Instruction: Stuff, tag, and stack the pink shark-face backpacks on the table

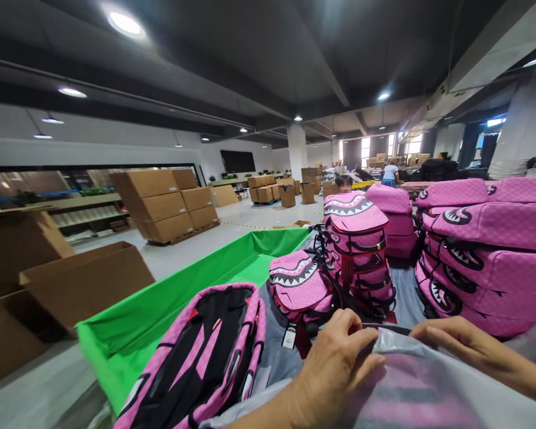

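Both hands are on the translucent plastic bag (433, 387), which sits in front of the wearer — call it the landmark. Left hand (339, 363): thumb and index pressed together on the bag's upper edge, no gap, film pinched between them; other fingers curled in. Right hand (469, 342): fingers slightly bent, close together, tips at the same edge, well apart from the left's. Its thumb isn't clear, so can't tell if it's pinching or just touching. Something pink shows through the bag's film, detail blurred; a dark edge shows at the bag's top, between the hands.

Left of the bag: pink backpack (205, 351) lying with its black back panel and straps up. Just beyond the bag, slightly left: shark-mouth backpack (301, 280) with a white hang tag (289, 336). Behind that, still beyond the bag: upright stack of shark-mouth backpacks (360, 256). Beyond the bag to the right: wider backpack stack (495, 268). Far left of the bag: green fabric wall (183, 292), then open cardboard box (84, 280).
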Motion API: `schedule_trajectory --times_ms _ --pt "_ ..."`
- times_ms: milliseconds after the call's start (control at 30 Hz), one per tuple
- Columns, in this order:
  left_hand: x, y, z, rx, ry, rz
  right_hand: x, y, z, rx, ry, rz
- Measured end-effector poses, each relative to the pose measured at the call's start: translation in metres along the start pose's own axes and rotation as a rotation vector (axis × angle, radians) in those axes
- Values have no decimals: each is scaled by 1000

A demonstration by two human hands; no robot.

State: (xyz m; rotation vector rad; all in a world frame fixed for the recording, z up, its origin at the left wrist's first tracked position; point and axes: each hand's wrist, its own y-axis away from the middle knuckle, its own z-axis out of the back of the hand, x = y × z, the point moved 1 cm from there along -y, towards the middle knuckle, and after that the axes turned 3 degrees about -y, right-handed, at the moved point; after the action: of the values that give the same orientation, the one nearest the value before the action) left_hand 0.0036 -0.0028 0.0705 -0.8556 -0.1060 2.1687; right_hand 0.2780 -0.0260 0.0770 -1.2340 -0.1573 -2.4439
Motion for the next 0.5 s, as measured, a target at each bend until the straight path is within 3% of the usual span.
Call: schedule_trajectory --times_ms 133,233,300,400,500 --pt "3 10 4 91 220 61 24 -3 19 207 -34 -88" --pt "10 13 -3 23 379 122 29 -4 20 260 23 -54" --pt "15 12 -11 -8 519 167 28 -1 14 196 107 -57" --pt "20 8 -21 46 728 234 26 9 4 67 171 -92" --pt "22 6 -23 35 739 215 18 23 -1 -33 165 -93"
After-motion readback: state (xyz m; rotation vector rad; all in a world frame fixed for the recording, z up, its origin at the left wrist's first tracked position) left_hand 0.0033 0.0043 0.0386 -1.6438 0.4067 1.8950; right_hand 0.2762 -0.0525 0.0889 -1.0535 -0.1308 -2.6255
